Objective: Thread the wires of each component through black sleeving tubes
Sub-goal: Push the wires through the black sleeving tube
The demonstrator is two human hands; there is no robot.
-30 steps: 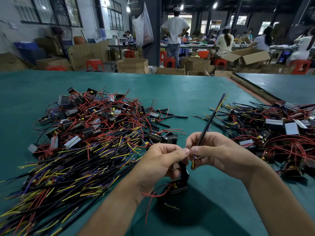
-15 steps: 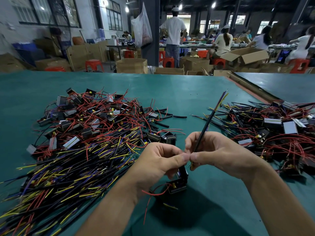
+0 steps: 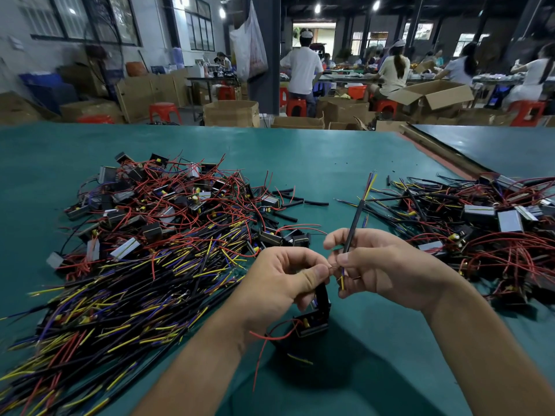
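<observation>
— Over the desk [image 3: 330, 157], the right hand [image 3: 390, 265] has drawn the black sleeving tube [image 3: 354, 223] lower; more wires [image 3: 371, 181] poke out its far end.
— Grips?
— Right pinches the tube; the left hand [image 3: 282, 280] pinches wires above the component [image 3: 312, 324].

sleeving tube [image 3: 353, 225]: black, tilted upright | wires [image 3: 370, 182]: protruding top | component [image 3: 312, 321]: below

Component [image 3: 312, 324] half hidden behind left hand [image 3: 279, 285], left wire pile [image 3: 135, 265] cut by frame edge; distant workers [image 3: 301, 70] blurred
</observation>
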